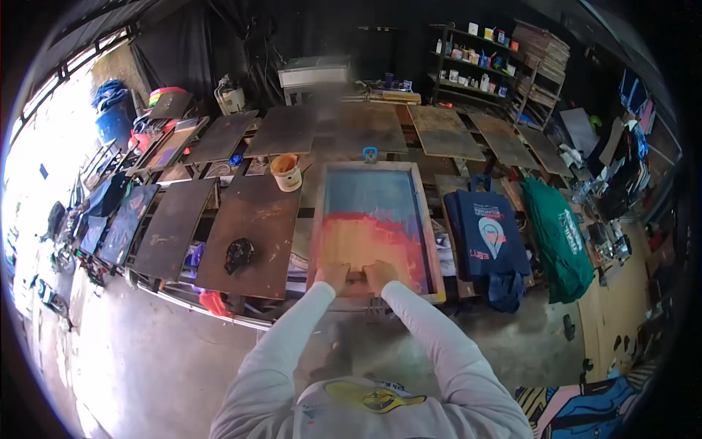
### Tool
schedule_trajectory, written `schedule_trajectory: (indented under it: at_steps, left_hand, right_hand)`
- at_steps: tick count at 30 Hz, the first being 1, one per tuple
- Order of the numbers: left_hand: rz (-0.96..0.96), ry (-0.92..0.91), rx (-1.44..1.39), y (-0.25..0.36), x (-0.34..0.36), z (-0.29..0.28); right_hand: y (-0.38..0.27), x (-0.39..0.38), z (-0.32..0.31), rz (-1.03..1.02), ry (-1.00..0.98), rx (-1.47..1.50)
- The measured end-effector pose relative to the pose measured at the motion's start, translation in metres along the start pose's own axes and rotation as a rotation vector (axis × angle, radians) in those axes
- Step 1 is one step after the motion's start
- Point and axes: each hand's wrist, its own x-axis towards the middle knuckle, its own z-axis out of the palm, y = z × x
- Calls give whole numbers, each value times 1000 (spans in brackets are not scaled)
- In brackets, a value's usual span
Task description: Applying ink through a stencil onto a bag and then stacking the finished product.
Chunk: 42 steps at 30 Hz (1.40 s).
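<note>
A wooden-framed printing screen (418,219) lies on the table in front of me. Its mesh is blue-grey at the far end, with orange and red-pink ink over the near half. At the near end my left hand (334,276) and my right hand (380,276) are closed side by side on a squeegee (356,277), a dark bar of which only a short stretch shows between them. Beyond the frame's far edge sits a blue hinge clamp (370,154). What lies under the screen is hidden.
Left of the screen, a tub (286,175) with orange ink and a crumpled black bag (239,255) rest on a brown board (252,219). Printed navy tote bags (488,234) and a green cloth bag (557,238) lie to the right. Shelves (475,62) of containers stand behind.
</note>
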Motion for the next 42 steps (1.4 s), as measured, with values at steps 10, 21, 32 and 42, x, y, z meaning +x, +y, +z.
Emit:
schedule_trajectory:
  at_steps: [10,21,32,42]
  left_hand:
    - [138,-288,-252,-52,48,18]
    - [147,-185,-66,-77,132,-2]
    - [92,-124,-16,-87,181,-24]
    - [-9,-39,74,-63,116,29]
  right_hand:
    - [2,36,-39,-56,-299,73]
    - [40,141,-45,-8,-325,22]
    - [51,174,-20,140,25,-53]
    - [59,121,66,83,218,-163]
